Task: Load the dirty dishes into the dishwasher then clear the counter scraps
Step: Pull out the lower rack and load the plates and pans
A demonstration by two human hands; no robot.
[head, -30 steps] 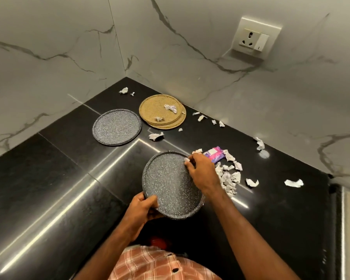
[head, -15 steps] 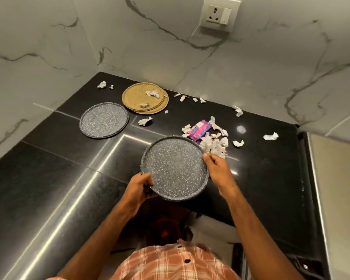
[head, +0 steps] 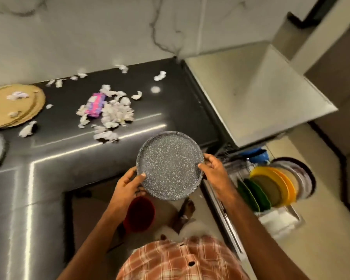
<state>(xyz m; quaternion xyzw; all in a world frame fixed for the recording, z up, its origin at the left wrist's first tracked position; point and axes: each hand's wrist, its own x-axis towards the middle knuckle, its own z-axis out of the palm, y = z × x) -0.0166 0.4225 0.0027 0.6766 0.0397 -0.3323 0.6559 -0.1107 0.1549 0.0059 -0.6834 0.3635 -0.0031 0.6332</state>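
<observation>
- Counter point(head: 49, 178): Its corner edge lies just below and beside the carried load. If the load is swung low toward the right, its rim may be struck against this edge.
- Dishwasher rack point(head: 275, 218): It is drawn out at the right and is packed with upright stored plates point(head: 269, 190) in green, yellow and orange. Which slots are free cannot be told. If a slot is misjudged, the stored plates may be chipped or knocked over.
- Speckled plate point(head: 170, 164): It is held in the air, face up and nearly level, off the counter and above the floor, between counter edge and rack. If it is tilted for insertion with only the rim gripped, it may slip and fall.
- Tan plates point(head: 10, 106): These are stacked at the counter's left with scraps lying on them. If they are loaded unshaken, scraps will be carried into the machine.
- Scrap pile point(head: 111, 114): It lies loose mid-counter and may be scattered by a passing sleeve or plate.
- Red container point(head: 139, 217): It stands on the floor beneath the speckled plate and may be hit by a dropped plate.
- Left hand point(head: 127, 186): The near-left rim is pinched, thumb on top and fingers curled beneath.
- Right hand point(head: 214, 170): The right rim is pinched likewise, so support is confined to two edges.
- Pink wrapper point(head: 95, 105): It is half buried in the scrap pile and may be overlooked.
</observation>
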